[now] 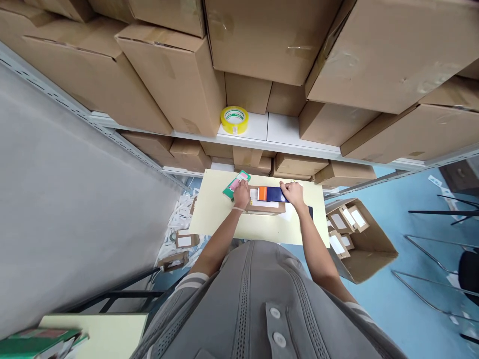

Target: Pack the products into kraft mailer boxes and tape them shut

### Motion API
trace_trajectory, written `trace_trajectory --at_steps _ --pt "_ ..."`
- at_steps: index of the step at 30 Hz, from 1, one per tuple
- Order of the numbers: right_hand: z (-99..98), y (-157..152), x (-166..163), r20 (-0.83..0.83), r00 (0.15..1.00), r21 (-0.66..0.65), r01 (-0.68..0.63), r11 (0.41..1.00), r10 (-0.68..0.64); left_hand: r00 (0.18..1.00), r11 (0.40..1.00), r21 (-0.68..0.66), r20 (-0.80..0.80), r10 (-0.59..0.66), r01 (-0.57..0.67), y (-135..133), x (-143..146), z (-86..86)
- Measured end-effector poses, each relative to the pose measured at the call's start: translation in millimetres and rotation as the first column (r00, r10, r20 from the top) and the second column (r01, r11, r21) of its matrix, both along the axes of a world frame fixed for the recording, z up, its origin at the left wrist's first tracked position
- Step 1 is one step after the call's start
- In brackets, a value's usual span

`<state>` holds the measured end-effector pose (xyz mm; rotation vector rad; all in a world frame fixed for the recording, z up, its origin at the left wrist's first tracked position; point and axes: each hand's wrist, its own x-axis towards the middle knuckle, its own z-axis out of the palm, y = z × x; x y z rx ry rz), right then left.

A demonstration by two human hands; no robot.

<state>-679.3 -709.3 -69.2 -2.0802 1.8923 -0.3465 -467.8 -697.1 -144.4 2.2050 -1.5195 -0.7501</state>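
Note:
A small cardboard box [265, 210] with a white label lies on the cream tabletop. On its top rests a flat dark-blue packet [276, 194] with an orange and white left end. My right hand [294, 193] is closed around the packet's right end, thumb on top. At the cardboard box's left end is my left hand [242, 195], its fingers curled; what they grip is hidden. Just beyond those fingers, a green box [236, 183] with a pink and white face lies slanted, touching or nearly touching them.
Cardboard cartons [175, 75] fill the shelves ahead, where a yellow tape roll [234, 119] lies near the edge. Right of the table [220, 219], an open carton [374, 254] holds several small labelled boxes. Paper scraps [179, 214] litter the left floor; chair legs [430, 254] stand at right.

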Motion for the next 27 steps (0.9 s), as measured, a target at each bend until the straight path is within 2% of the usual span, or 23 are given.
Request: trace_trajectory --at_steps 4,9,16,18,21,27 --pt "11.0 -2.7 -4.2 -0.203 0.976 0.107 -0.059 0.993 0.080 0.998 0.999 0.033 0.063 -0.020 0.018 -0.4 -0.3 4.1" --pt "19.5 -7.1 -19.2 -0.318 0.938 0.151 -0.095 0.984 0.139 0.997 0.999 0.036 0.070 -0.013 0.011 2.8 -0.7 4.6" --pt "30.0 -18.1 -113.9 -0.465 0.885 0.127 0.031 0.991 0.031 0.996 1.000 0.026 0.088 0.005 -0.008 0.4 -1.8 2.9" --pt "29.1 -17.7 -131.7 -0.503 0.864 0.136 0.046 0.990 0.029 0.994 0.999 0.034 0.105 0.001 -0.005 -0.7 -2.1 2.7" --pt "23.8 -18.0 -134.1 -0.552 0.832 0.158 0.041 0.987 0.054 0.993 0.999 0.050 0.119 0.005 -0.011 -1.7 -2.7 3.5" --pt "13.9 -26.6 -111.7 -0.579 0.808 0.191 -0.001 0.982 0.114 0.991 0.997 0.069 0.132 0.011 -0.020 -2.2 -3.6 6.3"
